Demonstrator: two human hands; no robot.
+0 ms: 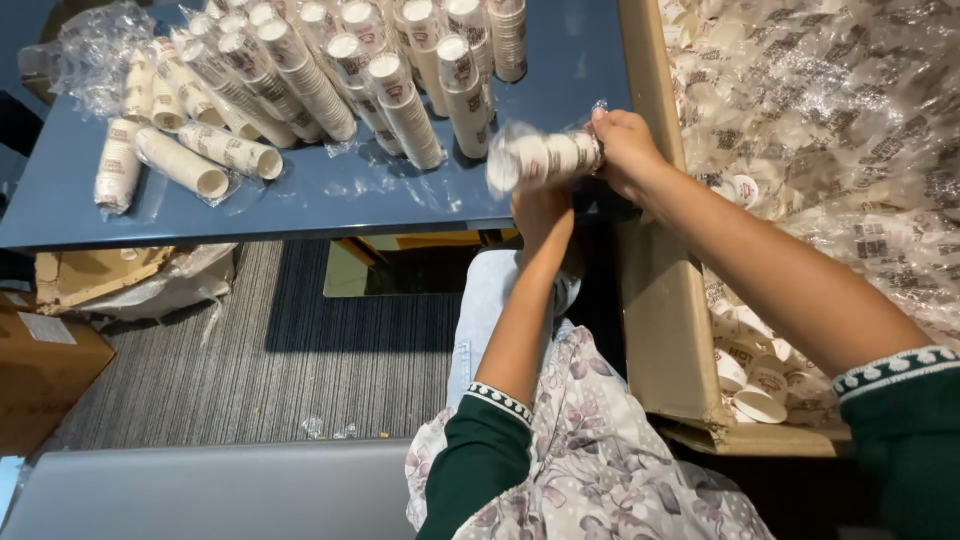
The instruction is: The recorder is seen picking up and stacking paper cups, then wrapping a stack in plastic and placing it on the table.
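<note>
Over the table (330, 205) edge, both hands grip a sleeve of cups (545, 158) lying crosswise: right hand (628, 150) at its right end, left hand (543, 215) beneath.

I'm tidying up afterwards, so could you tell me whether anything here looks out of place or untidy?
Yes: crumpled clear plastic wrap lies loose at the blue table's far left corner, and small scraps of clear plastic litter the grey striped carpet below.

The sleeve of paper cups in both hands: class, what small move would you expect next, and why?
Probably laying the sleeve of paper cups on the blue table. The left hand and right hand hold it level above the table edge, beside the other stacks.
</note>
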